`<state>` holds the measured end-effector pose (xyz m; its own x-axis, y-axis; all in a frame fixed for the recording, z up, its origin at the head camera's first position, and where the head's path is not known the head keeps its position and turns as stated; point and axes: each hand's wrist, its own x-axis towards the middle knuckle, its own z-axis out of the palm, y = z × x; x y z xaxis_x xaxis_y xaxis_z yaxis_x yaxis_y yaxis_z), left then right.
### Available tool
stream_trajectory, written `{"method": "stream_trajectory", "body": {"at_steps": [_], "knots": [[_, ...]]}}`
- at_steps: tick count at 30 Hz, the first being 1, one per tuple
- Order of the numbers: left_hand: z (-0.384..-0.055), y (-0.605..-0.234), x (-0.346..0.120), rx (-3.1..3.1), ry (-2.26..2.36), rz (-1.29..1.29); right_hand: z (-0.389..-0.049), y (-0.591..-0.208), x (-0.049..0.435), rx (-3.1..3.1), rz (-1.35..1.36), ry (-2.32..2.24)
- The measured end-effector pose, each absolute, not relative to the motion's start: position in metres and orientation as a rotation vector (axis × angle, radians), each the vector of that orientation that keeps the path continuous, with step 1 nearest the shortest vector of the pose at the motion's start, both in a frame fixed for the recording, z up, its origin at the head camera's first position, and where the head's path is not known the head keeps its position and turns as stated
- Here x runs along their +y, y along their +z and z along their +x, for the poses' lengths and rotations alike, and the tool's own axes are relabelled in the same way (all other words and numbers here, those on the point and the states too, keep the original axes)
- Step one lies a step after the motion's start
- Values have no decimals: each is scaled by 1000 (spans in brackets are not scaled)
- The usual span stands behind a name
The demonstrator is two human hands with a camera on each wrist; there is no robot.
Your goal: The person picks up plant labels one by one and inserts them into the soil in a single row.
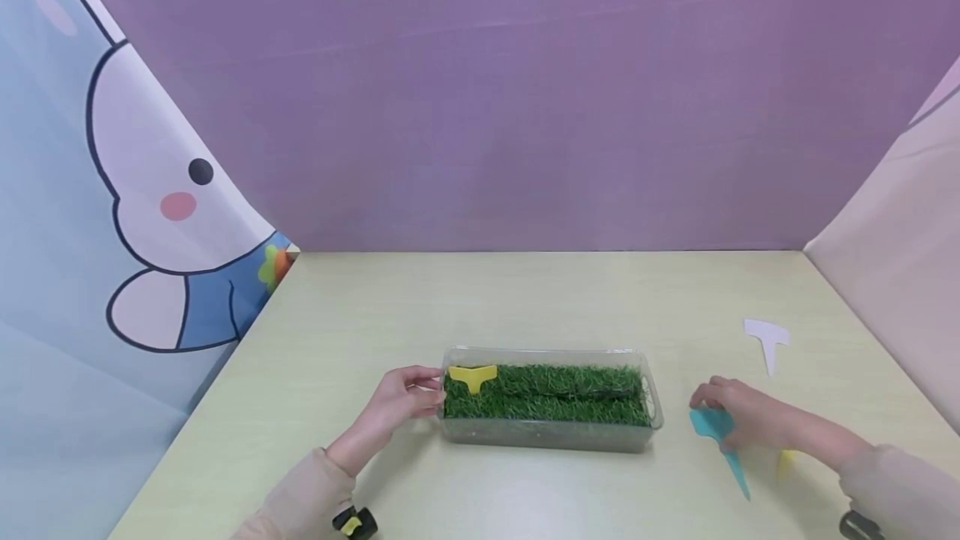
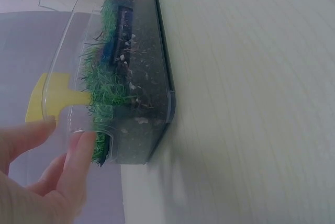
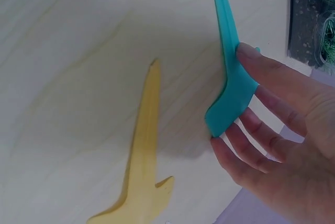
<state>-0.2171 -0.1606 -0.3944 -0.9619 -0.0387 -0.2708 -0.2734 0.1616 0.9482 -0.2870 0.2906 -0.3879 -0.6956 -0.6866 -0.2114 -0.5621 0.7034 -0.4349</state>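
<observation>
A clear plastic container (image 1: 543, 437) stands on the table with strips of artificial grass (image 1: 570, 409) inside. My left hand (image 1: 397, 408) holds its left end, thumb (image 2: 31, 136) at the rim and fingers at the handle cutout. Beside the thumb, a yellow T-shaped plant label (image 1: 472, 377) stands upright in the grass. To the right of the container, my right hand (image 1: 757, 419) pinches a teal plant label (image 3: 229, 103) between thumb and fingers. The label's pointed stem is turned towards the table's near side. Dark, speckled material shows under the grass in the left wrist view.
A white T-shaped plant label (image 1: 767, 337) lies behind my right hand. Another yellow plant label (image 3: 142, 161) lies on the table (image 1: 360, 307) under the right forearm, mostly hidden in the head view. Fabric curtains (image 1: 525, 123) surround the back and sides.
</observation>
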Motion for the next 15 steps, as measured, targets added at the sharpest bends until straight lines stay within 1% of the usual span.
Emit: {"method": "stream_trajectory", "body": {"at_steps": [15], "knots": [[-215,-392,-160,2241,1913,-307,-290,-390,293,2535,-943,-512]]}}
